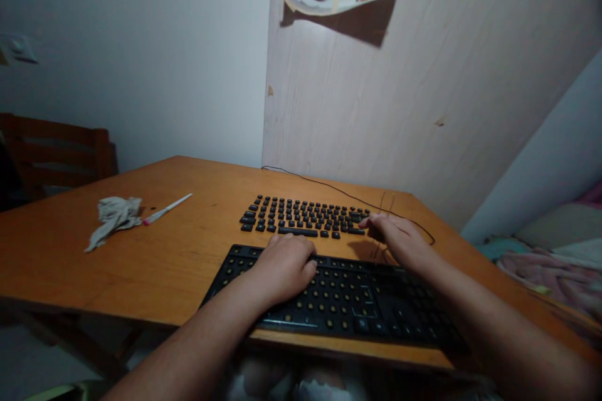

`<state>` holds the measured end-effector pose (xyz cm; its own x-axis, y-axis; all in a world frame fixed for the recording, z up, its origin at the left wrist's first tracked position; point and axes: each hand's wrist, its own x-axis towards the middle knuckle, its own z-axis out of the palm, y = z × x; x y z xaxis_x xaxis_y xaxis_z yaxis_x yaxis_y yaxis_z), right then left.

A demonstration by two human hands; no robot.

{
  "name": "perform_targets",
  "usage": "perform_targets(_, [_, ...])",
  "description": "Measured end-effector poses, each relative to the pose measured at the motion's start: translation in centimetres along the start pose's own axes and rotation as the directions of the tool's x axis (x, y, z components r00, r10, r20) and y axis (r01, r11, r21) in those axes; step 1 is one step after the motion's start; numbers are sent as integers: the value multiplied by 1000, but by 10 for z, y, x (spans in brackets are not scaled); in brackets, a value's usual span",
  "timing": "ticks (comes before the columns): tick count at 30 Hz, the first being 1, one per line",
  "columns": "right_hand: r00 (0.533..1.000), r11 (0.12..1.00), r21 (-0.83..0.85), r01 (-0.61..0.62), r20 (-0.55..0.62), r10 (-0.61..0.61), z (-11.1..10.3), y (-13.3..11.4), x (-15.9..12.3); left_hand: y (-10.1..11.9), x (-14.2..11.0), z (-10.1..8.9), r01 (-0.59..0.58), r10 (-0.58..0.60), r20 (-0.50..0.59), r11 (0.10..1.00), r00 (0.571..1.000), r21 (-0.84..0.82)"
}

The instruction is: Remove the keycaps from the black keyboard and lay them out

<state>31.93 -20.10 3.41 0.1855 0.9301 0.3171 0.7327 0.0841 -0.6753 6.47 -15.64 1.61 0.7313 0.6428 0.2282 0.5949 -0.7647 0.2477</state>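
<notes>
A black keyboard point(324, 301) with its keycaps off lies along the table's front edge, showing rows of bare key stems. My left hand point(286, 266) rests on its upper left part, fingers bent over the far edge and thumb apart. Behind it, loose black keycaps point(301, 213) are laid out in keyboard order. At their right end hovers my right hand point(397, 235), its fingers bent together beside the last caps. What they pinch is hidden. Thin wire point(388, 200) shows above and below this hand; I cannot tell whether it is held.
On the left of the wooden table point(188, 288) lie a crumpled cloth point(115, 216) and a thin white brush-like stick point(169, 208) with a pink end. A black cable point(324, 183) runs across the back. A wooden chair point(61, 144) stands at left; bedding point(545, 269) is at right.
</notes>
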Motion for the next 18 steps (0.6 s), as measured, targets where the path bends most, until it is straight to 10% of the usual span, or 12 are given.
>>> perform_targets(3, [998, 1000, 24, -13, -67, 14, -12, -15, -21, 1, 0, -1, -3, 3, 17, 1000, 1000, 25])
perform_targets(18, [927, 870, 399, -290, 343, 152, -14, -29, -101, 29, -9, 9, 159, -155, -35, 975, 987, 157])
